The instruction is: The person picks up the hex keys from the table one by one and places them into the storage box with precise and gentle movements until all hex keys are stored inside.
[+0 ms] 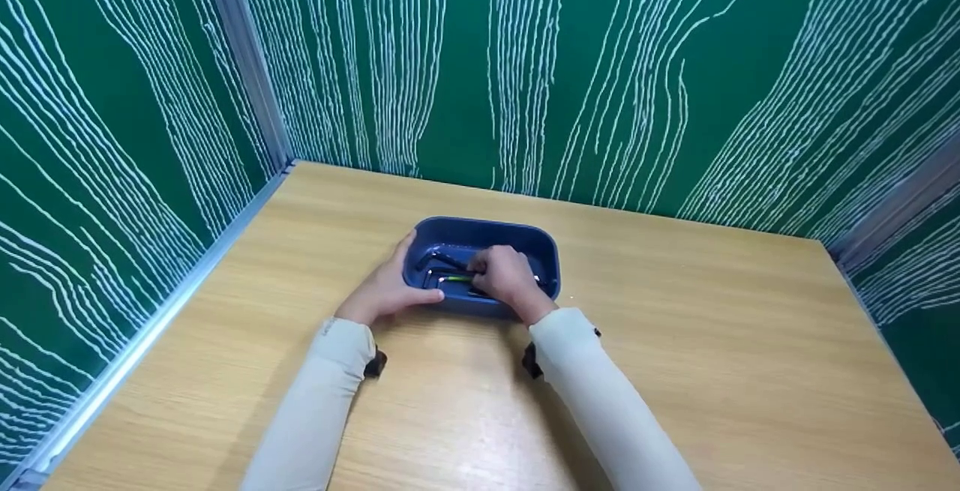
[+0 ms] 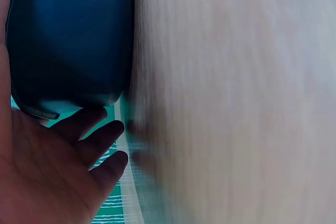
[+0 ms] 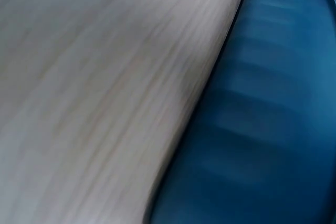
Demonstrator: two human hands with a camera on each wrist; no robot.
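A dark blue plastic bin (image 1: 487,227) stands on the table with several dark, thin tools in it. Some look like L-shaped hex keys (image 1: 435,273), and one has a yellow-green band. My left hand (image 1: 386,285) holds the bin's left end, thumb along the near side and fingers round the end; the left wrist view shows the fingers (image 2: 107,137) curved below that end. Down in the bin, my right hand (image 1: 504,275) has its fingers curled on a dark hex key, largely hidden under the hand. The right wrist view has mostly the bin's outer wall (image 3: 262,108).
The bin rests on a light wooden table (image 1: 712,348). Green panels (image 1: 465,64) with white wavy lines stand along its back and sides, joined by grey metal posts (image 1: 251,56). Dark wrist cameras (image 1: 376,363) sit at both sleeve cuffs.
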